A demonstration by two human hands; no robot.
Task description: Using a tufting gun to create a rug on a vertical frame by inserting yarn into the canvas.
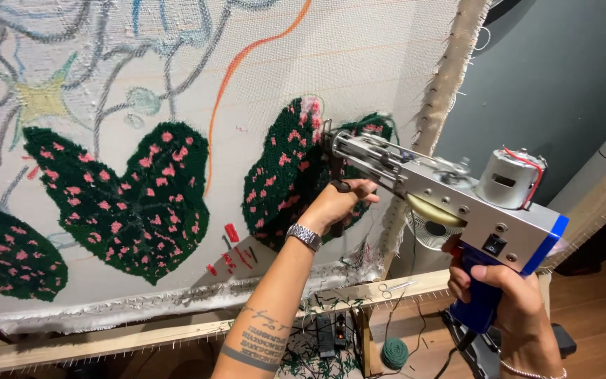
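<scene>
Gripping the blue handle, the right hand (510, 295) levels a tufting gun (450, 189) at stretched cloth (359, 63), its tip against a green, pink-dotted leaf (282, 175). Left hand (338, 203) closes its fingers around the gun's front grip. Scissors (393, 286) lie on the wooden frame (177, 333) below.

Left arm: raised, stretched forward and up, forearm bare and tattooed, wrist bent.
Left hand (337, 201): fingers curled closed in a grip.
Right hand (510, 298): lower right, fingers wrapped shut, knuckles toward the camera.
</scene>
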